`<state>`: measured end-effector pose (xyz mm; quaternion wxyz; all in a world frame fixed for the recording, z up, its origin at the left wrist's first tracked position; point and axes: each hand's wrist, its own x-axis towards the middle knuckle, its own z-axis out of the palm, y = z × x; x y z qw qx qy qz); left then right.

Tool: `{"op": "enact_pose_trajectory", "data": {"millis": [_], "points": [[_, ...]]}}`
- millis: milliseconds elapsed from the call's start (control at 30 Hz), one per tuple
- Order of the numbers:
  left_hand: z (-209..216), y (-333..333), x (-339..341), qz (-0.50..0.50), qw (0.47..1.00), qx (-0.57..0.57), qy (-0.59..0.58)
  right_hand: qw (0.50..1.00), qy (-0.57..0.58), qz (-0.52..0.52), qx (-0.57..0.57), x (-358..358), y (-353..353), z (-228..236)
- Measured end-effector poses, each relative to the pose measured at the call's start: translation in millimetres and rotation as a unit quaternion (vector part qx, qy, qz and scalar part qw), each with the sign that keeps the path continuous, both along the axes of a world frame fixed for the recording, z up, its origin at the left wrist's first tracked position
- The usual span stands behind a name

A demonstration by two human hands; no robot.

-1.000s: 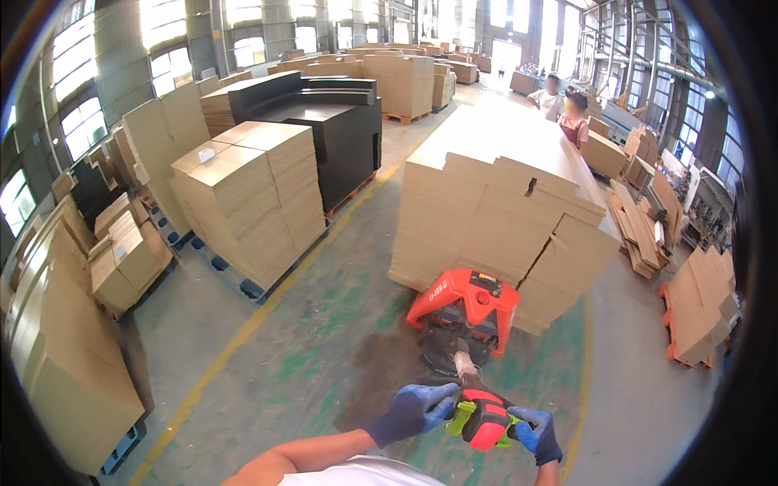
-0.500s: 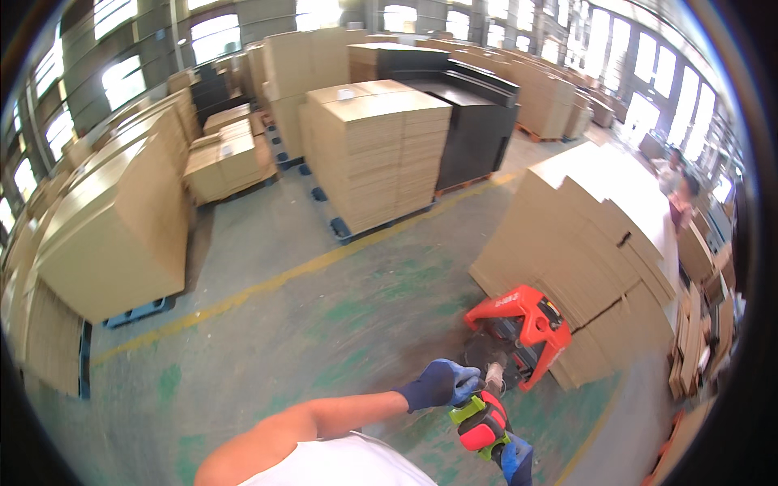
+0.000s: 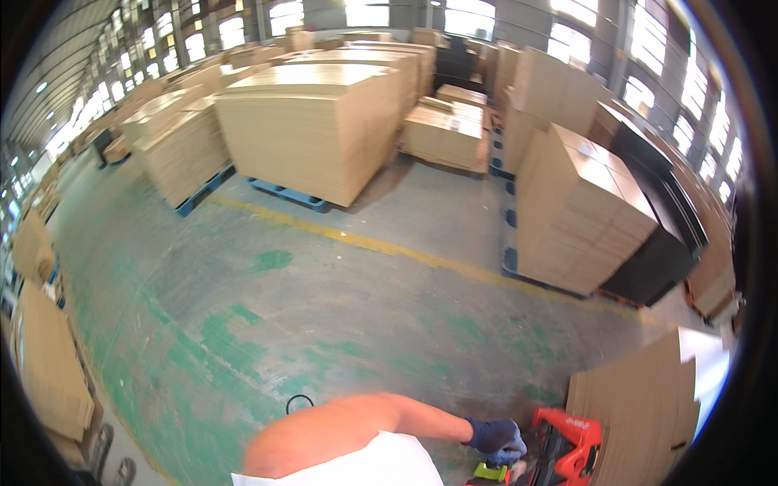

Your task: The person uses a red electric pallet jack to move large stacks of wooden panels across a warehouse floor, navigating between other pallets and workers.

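Observation:
My left hand [image 3: 502, 441], in a dark blue glove, reaches in at the lower right and is closed at the pallet truck's control handle [image 3: 491, 473]. Only the bright green and red top of that handle shows at the lower edge. Beyond it stands the red body of the pallet truck [image 3: 579, 441]. Right behind the truck is a large stack of flat brown cardboard sheets [image 3: 636, 417] with a white sheet on top. My right hand is out of the picture.
Tall board stacks [image 3: 279, 134] on blue pallets [image 3: 288, 196] line the far side behind a yellow floor line [image 3: 381, 245]. Another cardboard stack [image 3: 587, 219] and black panels [image 3: 652, 271] stand to the right. More board piles [image 3: 50, 368] edge the left.
The view has swung left, so the truck and its cardboard load now sit at the lower right. My right hand has left the picture. My left hand stays at the handle.

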<state>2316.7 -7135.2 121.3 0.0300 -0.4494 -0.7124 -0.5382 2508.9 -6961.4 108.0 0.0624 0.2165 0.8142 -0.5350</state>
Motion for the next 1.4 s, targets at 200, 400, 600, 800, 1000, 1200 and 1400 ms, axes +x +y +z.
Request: {"op": "enact_pose_trajectory", "data": {"millis": [200,400,600,800,1000,1200,1400], "points": [[-25,6,-26,0.013,0.999,0.028,0.035,0.997,0.073,-0.002,0.027,-35,-32,3],[-11,-17,-85,-0.069,0.997,0.041,-0.010,0.978,0.161,-0.120,0.047,-32,-51,5],[3,-30,-167,-0.109,0.988,-0.101,-0.038,0.961,0.153,-0.145,0.176,-97,-98,56],[9,-9,-226,-0.196,0.975,-0.095,-0.039,0.942,0.155,-0.228,0.190,-139,-127,50],[15,-5,-282,-0.218,0.973,-0.078,0.009,0.929,0.138,-0.281,0.197,-188,-146,54],[20,8,-316,-0.254,0.966,-0.038,0.006,0.908,0.107,-0.350,0.206,-230,-157,63],[9,17,-335,-0.273,0.961,-0.040,0.018,0.897,0.095,-0.366,0.227,-246,-160,57]]}}
